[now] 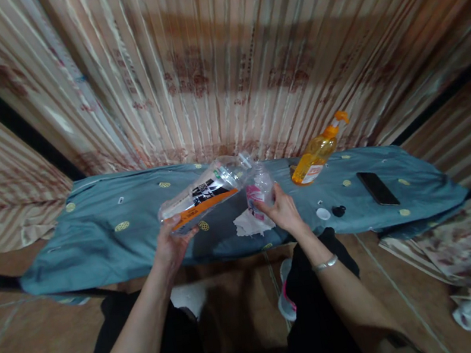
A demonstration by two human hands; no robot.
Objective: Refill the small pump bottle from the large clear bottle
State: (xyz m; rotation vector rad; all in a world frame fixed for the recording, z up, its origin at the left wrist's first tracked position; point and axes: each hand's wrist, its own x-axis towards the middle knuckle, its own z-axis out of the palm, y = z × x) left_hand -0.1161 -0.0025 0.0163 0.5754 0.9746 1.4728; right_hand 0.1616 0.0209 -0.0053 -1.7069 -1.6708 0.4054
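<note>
My left hand [172, 239] is closed round the base of a large clear plastic bottle [206, 194] with an orange and black label. That bottle is tilted, its neck pointing right and meeting the mouth of a smaller clear bottle [263, 179] with a pink label. The smaller one stands nearly upright with my right hand [283, 211] wrapped round its side. Under it lies a torn piece of white paper [250, 224]. Whether liquid passes between the two necks I cannot tell.
Right of my hands stands an orange pump bottle [313, 157]. A white cap [323, 213], a black cap [339, 211] and a dark phone [377, 189] lie on the green cloth-covered table [92, 236]. Behind hangs a striped curtain [206, 55]. Another person's shoe [469, 315] shows at lower right.
</note>
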